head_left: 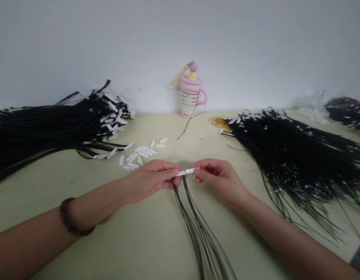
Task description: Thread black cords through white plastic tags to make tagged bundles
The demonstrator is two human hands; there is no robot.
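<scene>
Between my hands, near the middle of the table, is a small white strip (181, 173) with a dark gap or line across it. My left hand (156, 177) pinches its left end between thumb and fingers. The right end is pinched by my right hand (217, 179). Black thin cables (194, 221) hang from below the strip in two strands and run toward the bottom edge. Whether the strip is one piece or two end to end is too small to tell. Loose white pieces (141, 151) lie just beyond my left hand.
A big bundle of black cables (51, 124) with white ends lies at the left, another bundle (296, 151) at the right. Against the wall stands a pink-and-white cup (190, 97). Yellow-orange bands (219, 123) and a clear plastic bag (312, 105) lie toward the back right.
</scene>
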